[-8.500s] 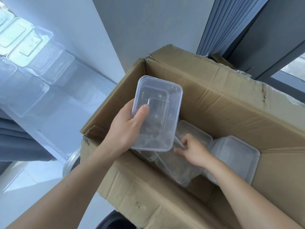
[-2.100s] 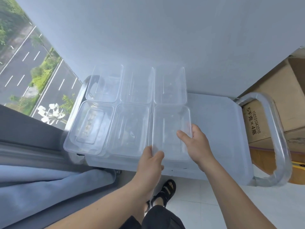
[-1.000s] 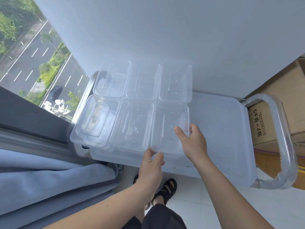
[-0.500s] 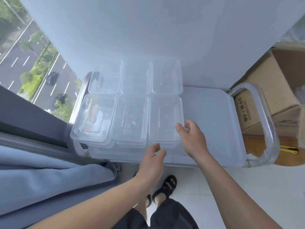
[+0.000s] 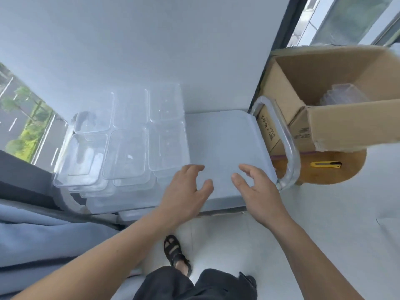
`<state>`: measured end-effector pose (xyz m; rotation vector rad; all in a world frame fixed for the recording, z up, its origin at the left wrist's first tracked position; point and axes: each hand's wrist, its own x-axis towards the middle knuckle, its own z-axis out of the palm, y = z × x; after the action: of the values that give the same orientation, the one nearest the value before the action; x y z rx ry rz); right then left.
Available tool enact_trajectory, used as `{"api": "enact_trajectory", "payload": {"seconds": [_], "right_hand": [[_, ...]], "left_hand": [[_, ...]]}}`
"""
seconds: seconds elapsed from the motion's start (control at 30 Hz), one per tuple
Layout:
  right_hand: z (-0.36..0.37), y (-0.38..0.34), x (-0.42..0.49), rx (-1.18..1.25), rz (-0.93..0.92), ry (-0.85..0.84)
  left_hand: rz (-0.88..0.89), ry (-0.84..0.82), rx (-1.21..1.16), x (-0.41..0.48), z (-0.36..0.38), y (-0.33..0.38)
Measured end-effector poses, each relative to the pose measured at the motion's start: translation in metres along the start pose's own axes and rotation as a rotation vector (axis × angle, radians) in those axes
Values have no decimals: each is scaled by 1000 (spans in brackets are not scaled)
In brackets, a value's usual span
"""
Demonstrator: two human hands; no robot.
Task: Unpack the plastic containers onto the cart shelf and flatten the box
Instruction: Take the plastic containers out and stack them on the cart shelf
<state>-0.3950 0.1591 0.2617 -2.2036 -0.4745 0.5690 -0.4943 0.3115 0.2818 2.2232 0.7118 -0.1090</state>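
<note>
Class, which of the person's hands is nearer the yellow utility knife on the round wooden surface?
Right. The right hand hovers over the grey cart shelf, left of the knife; the left hand lies farther left.

Six clear plastic containers point(image 5: 127, 156) face up at the left of the frame, in two rows of three, on one cart point(image 5: 223, 148); how many sit nested under each cannot be counted. At the upper right are at least two cardboard boxes: one open box point(image 5: 350, 124) and one printed box point(image 5: 267, 131). One yellow knife point(image 5: 325, 164) lies on one round stool point(image 5: 346, 172).
</note>
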Motion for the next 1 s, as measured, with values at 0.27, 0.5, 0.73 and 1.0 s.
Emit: {"api": "enact_trajectory", "payload": {"seconds": [0.27,0.5,0.73,1.0], "right_hand": [[-113,80,-85,101,68,139],[-185,119,-130,121,86,279],[-223,145,-125,143,101,348],[-288,163,-70,117,109,384]], "left_hand": [[180,-63,56,-41,85,119],[314,-114,84,-52,139,188],[355,-107,79,-20,158,221],[414,-91,11,46,182,279]]}}
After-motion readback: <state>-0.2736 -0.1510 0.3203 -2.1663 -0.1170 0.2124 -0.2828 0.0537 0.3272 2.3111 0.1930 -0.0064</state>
